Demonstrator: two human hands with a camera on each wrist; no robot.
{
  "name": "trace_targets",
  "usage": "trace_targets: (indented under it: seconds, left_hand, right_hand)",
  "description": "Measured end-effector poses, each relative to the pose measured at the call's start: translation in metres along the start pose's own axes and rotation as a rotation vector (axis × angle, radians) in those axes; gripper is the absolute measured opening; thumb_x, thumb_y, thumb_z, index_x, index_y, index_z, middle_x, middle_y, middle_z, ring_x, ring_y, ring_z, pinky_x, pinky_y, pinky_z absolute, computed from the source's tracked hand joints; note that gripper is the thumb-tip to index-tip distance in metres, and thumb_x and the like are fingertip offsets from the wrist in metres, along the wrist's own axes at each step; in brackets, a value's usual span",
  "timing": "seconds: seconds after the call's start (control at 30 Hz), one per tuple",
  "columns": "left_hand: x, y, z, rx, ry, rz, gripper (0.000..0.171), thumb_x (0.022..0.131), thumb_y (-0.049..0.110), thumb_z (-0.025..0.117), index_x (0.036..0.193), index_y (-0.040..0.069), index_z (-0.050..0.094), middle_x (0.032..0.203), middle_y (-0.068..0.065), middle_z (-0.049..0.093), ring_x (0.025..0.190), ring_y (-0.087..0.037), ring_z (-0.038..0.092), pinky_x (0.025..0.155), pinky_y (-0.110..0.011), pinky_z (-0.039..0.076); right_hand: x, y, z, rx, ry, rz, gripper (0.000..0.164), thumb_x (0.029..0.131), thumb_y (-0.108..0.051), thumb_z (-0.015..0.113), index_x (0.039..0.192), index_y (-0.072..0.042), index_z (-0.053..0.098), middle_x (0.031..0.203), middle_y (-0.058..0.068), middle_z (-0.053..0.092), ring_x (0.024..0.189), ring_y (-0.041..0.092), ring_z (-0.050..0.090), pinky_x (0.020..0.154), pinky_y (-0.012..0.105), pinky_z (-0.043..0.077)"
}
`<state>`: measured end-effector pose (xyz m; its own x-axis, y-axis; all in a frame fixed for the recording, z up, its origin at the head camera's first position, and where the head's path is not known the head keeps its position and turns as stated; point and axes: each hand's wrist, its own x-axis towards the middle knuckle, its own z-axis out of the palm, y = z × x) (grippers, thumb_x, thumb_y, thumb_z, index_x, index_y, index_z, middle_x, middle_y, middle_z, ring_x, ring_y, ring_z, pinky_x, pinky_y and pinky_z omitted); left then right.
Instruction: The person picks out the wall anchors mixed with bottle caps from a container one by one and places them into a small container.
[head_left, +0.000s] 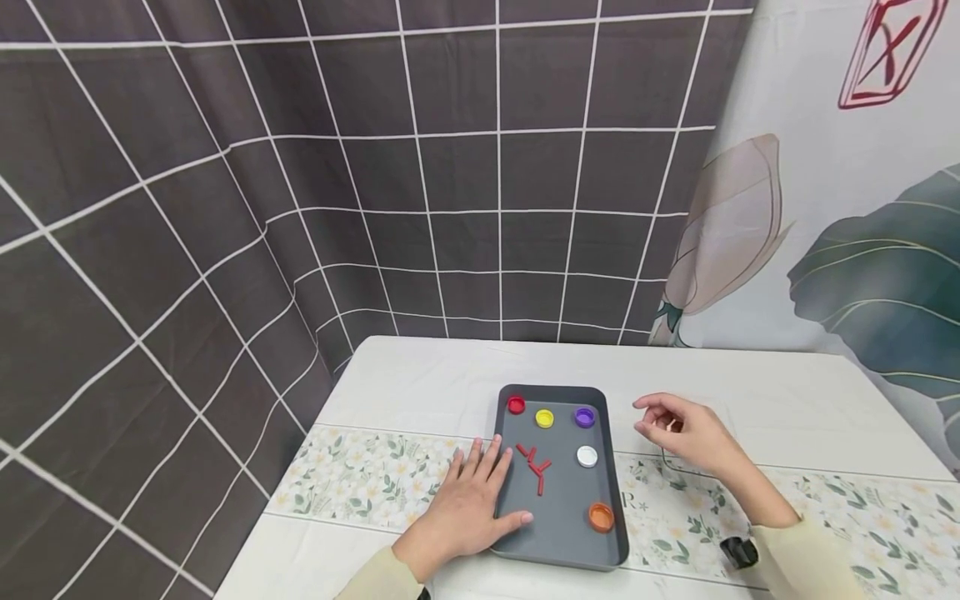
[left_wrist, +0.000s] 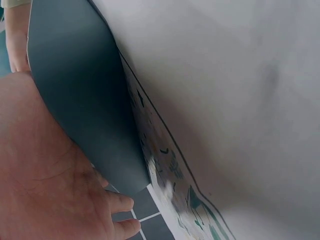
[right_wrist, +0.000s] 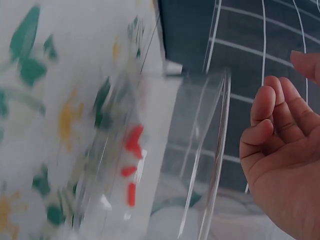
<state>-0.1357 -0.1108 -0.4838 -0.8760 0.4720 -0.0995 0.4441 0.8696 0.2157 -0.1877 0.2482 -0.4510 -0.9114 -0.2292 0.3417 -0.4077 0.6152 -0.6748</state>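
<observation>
My left hand (head_left: 465,506) lies flat with straight fingers along the left rim of a dark grey tray (head_left: 558,537), its thumb reaching over the rim. In the left wrist view the hand (left_wrist: 55,165) is beside the tray's outer wall (left_wrist: 90,90). Several short red sticks (head_left: 541,485) lie on the tray in a branching shape. Right of the tray, my right hand (head_left: 693,433) hovers with loosely bent fingers and holds nothing. Below it in the right wrist view stands a clear container (right_wrist: 200,165) with several red pieces (right_wrist: 131,194); the hand (right_wrist: 285,145) is beside its rim.
Inside the tray sit small round caps: red (head_left: 516,404), yellow (head_left: 544,418), purple (head_left: 584,417), white (head_left: 587,456) and orange (head_left: 601,517). A white tablecloth (head_left: 427,387) with a floral band covers the table. Dark gridded cloth (head_left: 457,175) hangs behind and at left.
</observation>
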Motion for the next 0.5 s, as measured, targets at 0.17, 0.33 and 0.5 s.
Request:
trace_targets:
  seconds: [0.17,0.33,0.5]
  left_hand:
    - [0.0,0.0,-0.001,-0.002,-0.006,-0.003,0.093,0.094,0.075,0.044,0.163,0.014,0.024,0.17,-0.007,0.012,0.156,-0.036,0.01,0.123,-0.058,0.015]
    - [-0.001,0.002,-0.002,-0.005,-0.005,-0.009,0.093,0.094,0.074,0.045,0.163,0.014,0.024,0.17,-0.007,0.012,0.156,-0.036,0.011,0.123,-0.058,0.015]
    - [-0.001,0.002,-0.002,0.001,0.0,-0.005,0.094,0.094,0.075,0.044,0.163,0.014,0.024,0.17,-0.007,0.012,0.156,-0.036,0.011,0.123,-0.058,0.016]
  right_hand:
    - [0.001,-0.009,0.015,0.035,-0.021,-0.039,0.021,0.087,-0.008,0.077,0.108,-0.007,0.072,0.079,-0.011,0.064,0.065,0.004,0.052,0.057,0.022,0.046]
    - [0.002,-0.015,0.027,0.078,-0.044,-0.044,0.022,0.088,-0.01,0.078,0.108,-0.004,0.072,0.079,-0.011,0.063,0.065,0.004,0.051,0.056,0.022,0.044]
    - [0.002,-0.022,0.036,0.097,-0.072,-0.023,0.021,0.088,-0.015,0.08,0.107,-0.01,0.073,0.079,-0.01,0.063,0.066,0.005,0.052,0.058,0.022,0.045]
